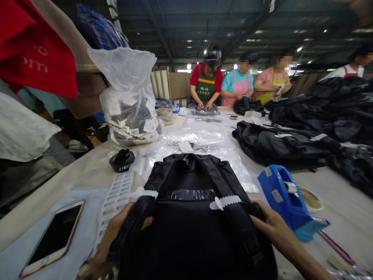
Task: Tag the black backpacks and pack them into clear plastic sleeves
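Both hands grasp a black backpack (198,237), which lies on the bench (346,194) directly in front of the wearer: the left hand (128,217) grips its edge at nine o'clock, fingertips showing past a strap, and the right hand (264,217) holds the opposite edge at three. White paper strips (230,201) with wavy edges are wrapped around both shoulder straps. Taking the backpack as the clock's centre, the pale bench carries a sheet of barcode labels (115,198) just beside the left hand at nine o'clock and, farther out, a phone (55,235) on a bluish sheet (17,249). A black roll (122,160) sits at ten, and a clear sack (129,101) filled with labels stands at eleven. Glossy clear plastic (234,151) spreads at twelve, beneath a white tag (185,147). Near the right hand, a blue dispenser (276,194) stands at three, with a round container (311,199) behind it. Another black bag (279,146) lies at two, before a dark heap (340,105). Across the bench, a co-worker in a green apron (205,88) works at twelve; others line up from one to two. Overhead, the dark ceiling (180,23) is dotted with lights.
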The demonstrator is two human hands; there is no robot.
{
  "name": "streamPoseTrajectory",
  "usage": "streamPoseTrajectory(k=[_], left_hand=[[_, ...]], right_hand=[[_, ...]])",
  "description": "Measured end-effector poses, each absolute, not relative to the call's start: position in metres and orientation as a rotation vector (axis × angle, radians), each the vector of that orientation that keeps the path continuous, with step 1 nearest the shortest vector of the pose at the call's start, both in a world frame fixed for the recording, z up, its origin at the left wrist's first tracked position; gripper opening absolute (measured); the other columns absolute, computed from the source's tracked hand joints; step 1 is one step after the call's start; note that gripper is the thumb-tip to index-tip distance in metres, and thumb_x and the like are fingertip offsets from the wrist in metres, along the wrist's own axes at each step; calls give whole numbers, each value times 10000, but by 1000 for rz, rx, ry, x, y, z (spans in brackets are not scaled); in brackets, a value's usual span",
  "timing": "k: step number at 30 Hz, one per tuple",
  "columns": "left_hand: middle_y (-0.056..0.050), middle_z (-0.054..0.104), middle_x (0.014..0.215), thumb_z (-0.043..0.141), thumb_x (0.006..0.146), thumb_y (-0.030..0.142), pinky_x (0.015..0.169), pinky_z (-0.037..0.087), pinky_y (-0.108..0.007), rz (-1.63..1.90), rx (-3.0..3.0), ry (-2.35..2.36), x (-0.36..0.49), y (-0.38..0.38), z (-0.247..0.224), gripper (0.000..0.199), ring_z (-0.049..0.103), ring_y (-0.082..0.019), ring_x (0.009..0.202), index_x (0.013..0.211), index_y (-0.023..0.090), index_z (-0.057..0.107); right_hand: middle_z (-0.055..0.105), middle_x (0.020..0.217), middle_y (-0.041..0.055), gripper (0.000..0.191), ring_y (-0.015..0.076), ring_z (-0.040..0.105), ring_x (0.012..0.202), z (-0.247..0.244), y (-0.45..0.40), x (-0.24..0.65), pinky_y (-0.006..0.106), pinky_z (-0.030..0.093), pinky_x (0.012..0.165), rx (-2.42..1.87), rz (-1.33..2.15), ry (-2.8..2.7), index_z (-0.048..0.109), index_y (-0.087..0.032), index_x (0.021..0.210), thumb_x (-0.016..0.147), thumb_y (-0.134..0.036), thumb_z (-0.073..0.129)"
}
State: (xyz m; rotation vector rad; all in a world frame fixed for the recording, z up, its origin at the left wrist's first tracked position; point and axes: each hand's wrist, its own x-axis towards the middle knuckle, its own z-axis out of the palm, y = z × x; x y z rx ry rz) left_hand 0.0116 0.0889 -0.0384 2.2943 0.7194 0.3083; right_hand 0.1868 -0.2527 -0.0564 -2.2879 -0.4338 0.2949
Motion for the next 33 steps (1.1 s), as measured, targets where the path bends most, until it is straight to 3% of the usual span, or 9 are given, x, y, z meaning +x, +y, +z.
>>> streamPoseTrajectory(k=[3,8,12,15,17,19,22,27,33], left_hand=[[-87,708,891,490,711,348,819,486,-365,199,2238,860,18,94,-65,234,639,-279,886,845,183,587],[-149,696,966,390,748,267,834,470,-357,149,2268,841,24,100,-67,285,646,-271,883,910,144,590],[-138,670,1058,419,788,313,836,464,-359,113,2350,840,21,94,-54,330,632,-280,944,1046,153,550],[-139,657,1065,458,800,302,823,475,-372,291,2534,876,13,93,-55,535,633,-272,936,1296,132,354],[-157,583,1204,463,823,273,892,453,-379,591,2744,665,8,97,-57,596,585,-265,1054,1370,146,263],[-115,502,1324,429,865,227,972,408,-373,826,2907,209,6,102,-57,502,492,-247,1187,1358,230,334],[-38,555,1280,386,897,173,1000,398,-324,871,2937,-316,8,104,-49,398,479,-194,1200,1267,291,474],[-63,601,1223,452,849,197,967,463,-373,633,2887,-352,13,89,-43,370,524,-229,1152,1204,236,549],[-61,465,1372,493,772,156,1036,398,-409,155,2819,-477,6,95,-42,596,392,-252,1283,1351,255,392]], right_hand=[[624,707,38,388,245,599,734,-74,-238,196,356,451,676,-2427,285,-384,499,-222,721,749,-576,343],[637,726,58,394,253,609,749,-78,-237,202,361,453,695,-2464,303,-429,487,-227,722,761,-584,324],[651,840,105,472,284,626,783,-73,-239,197,412,468,726,-2536,255,-377,520,-167,1029,762,-533,392],[613,1073,141,582,285,614,922,-75,-241,192,429,480,770,-2567,-135,-551,365,-159,1319,812,-439,425],[528,1253,144,527,282,544,1091,-75,-243,192,443,456,857,-2489,-465,-889,337,-204,1370,863,-335,393],[475,1341,104,471,263,479,1186,-73,-245,194,447,418,932,-2385,-620,-1274,369,-281,1366,896,-250,354],[487,1354,37,446,226,458,1220,-70,-250,199,415,411,969,-2292,-550,-1611,363,-357,1362,929,-257,337],[468,1375,50,494,248,448,1239,-76,-256,200,409,421,988,-2239,-429,-1604,352,-306,1379,901,-418,402],[439,1390,46,546,250,431,1259,-55,-258,195,409,410,1016,-2281,-54,-1696,383,-318,1358,838,-400,528]])
